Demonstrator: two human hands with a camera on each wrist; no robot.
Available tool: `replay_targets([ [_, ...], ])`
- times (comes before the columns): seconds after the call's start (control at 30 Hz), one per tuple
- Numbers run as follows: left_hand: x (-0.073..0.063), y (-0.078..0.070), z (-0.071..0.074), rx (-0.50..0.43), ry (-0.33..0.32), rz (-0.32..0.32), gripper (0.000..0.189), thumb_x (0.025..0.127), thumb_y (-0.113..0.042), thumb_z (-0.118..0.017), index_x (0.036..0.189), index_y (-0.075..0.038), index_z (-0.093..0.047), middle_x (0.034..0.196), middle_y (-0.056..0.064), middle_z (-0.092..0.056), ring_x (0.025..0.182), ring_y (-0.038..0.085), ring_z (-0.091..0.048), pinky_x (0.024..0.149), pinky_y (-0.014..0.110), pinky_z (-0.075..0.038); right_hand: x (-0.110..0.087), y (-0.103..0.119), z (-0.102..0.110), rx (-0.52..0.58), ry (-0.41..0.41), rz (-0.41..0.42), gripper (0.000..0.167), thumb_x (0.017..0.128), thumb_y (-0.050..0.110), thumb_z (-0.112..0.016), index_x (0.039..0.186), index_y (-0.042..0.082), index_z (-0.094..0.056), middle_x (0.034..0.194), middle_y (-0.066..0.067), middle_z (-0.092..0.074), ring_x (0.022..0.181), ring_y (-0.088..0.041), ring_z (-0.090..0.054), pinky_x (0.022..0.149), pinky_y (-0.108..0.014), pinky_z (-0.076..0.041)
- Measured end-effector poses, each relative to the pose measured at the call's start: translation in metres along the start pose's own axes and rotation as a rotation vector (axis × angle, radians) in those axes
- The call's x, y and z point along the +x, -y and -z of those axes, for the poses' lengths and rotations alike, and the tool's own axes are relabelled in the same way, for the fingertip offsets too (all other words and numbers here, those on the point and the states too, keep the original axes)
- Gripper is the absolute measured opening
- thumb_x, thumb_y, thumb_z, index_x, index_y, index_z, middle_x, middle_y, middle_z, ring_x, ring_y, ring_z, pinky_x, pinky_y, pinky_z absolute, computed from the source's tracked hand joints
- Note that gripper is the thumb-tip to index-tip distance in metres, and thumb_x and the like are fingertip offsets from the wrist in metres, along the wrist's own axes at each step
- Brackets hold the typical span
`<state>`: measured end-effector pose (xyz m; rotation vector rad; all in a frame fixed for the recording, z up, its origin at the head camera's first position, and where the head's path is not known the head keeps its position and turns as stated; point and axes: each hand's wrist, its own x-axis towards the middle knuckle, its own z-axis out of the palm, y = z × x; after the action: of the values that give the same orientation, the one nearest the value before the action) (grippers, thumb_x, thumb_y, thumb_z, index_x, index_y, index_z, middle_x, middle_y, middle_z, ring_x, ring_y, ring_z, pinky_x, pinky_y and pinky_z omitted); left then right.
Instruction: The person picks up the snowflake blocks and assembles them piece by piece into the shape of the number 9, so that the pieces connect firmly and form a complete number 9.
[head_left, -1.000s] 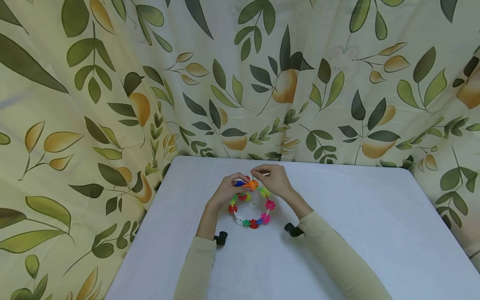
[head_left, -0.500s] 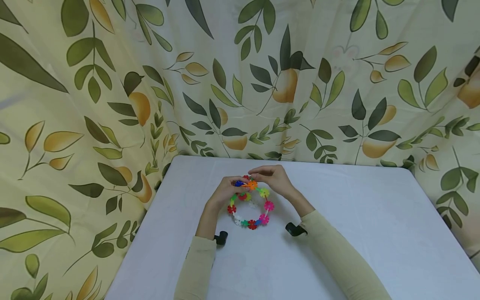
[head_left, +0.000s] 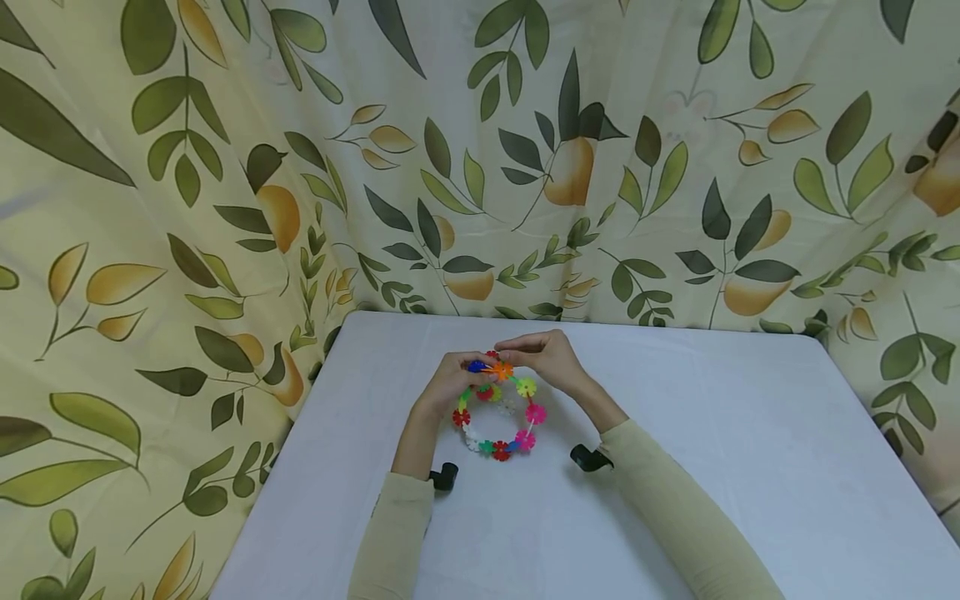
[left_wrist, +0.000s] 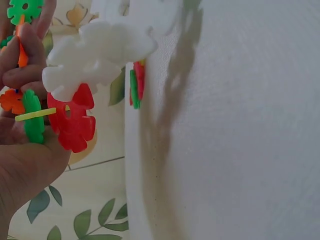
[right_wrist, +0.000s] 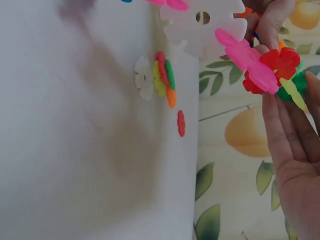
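A ring of linked, notched flower-shaped plastic discs in many colours is held up over the table. My left hand grips its upper left part by a blue disc and an orange disc. In the left wrist view, its fingers curl about green and orange discs. From the far right, my right hand reaches to the top of the ring. In the right wrist view, a green disc with a yellow disc lies between its thumb and fingers. The exact fingertip contact is partly hidden.
Loose discs lie on the white table, seen through the ring: a white one, a small coloured group and a red one. A leaf-patterned curtain hangs behind and left of the table.
The lower part of the ring has swung slightly left. My right hand's fingertips have shifted a little left and lower at the top of the ring; a dark thin piece seen there earlier no longer shows.
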<state>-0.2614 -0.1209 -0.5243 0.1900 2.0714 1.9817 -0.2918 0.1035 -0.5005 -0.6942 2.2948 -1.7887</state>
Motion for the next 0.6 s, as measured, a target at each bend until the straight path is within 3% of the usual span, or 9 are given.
replay_targets([
  [0.23,-0.001,-0.001,0.004,0.006,0.021,0.01,0.015,0.096,-0.006,-0.074,0.11,-0.004,-0.075,0.107,0.009,-0.074,0.099,0.023,-0.068,0.095,0.053,-0.051,0.001,-0.001,-0.003,0.037,0.01,0.017,0.023,0.096,0.013,-0.077,0.118,0.007,-0.079,0.114,-0.011,-0.078,0.103,-0.022,-0.076,0.089,-0.033,-0.059],
  [0.43,-0.002,-0.002,0.016,0.151,0.081,-0.019,0.02,0.098,-0.015,-0.074,0.117,-0.01,-0.071,0.113,0.006,-0.068,0.092,0.043,-0.058,0.076,0.038,-0.051,0.001,-0.01,-0.004,0.123,-0.007,0.003,0.031,0.101,0.011,-0.07,0.131,0.002,-0.071,0.125,-0.019,-0.073,0.103,-0.035,-0.075,0.091,-0.056,-0.056],
  [0.5,-0.003,-0.002,0.019,0.19,0.096,-0.037,0.02,0.098,-0.014,-0.073,0.118,-0.009,-0.07,0.11,0.007,-0.067,0.085,0.043,-0.056,0.071,0.035,-0.05,0.001,-0.014,-0.004,0.092,-0.024,-0.017,0.029,0.102,0.011,-0.069,0.129,0.001,-0.071,0.123,-0.021,-0.073,0.101,-0.037,-0.075,0.09,-0.059,-0.056],
  [0.6,-0.005,-0.002,0.023,0.207,0.114,-0.05,0.021,0.098,-0.013,-0.074,0.117,-0.008,-0.069,0.107,0.007,-0.066,0.079,0.033,-0.054,0.068,0.032,-0.047,0.002,-0.021,-0.004,-0.055,-0.035,-0.059,0.023,0.1,0.012,-0.072,0.12,0.002,-0.076,0.114,-0.017,-0.076,0.096,-0.033,-0.076,0.085,-0.05,-0.061],
])
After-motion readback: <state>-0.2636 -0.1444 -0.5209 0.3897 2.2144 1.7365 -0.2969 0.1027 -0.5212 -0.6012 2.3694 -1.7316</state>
